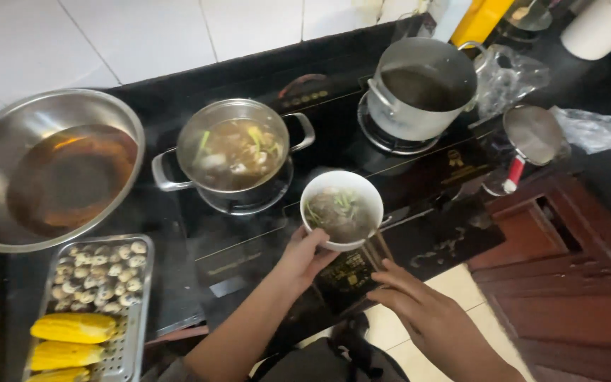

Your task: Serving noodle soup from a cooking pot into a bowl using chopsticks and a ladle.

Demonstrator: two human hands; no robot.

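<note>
Both hands (305,251) (408,293) around soup bowl (341,210)

The person's left hand (309,253) gripped the rim of a round white bowl (341,209) of dark broth and green stalks, held above the black glass stove (419,233). The right hand (419,301) held brown chopsticks (377,249) just beside it. Behind stood a two-handled steel pot (233,155) of soup (steaming faintly). At the left lay a perforated steel tray (136,332) with speckled quail eggs (100,276) and yellow corn cobs (72,327).
</note>
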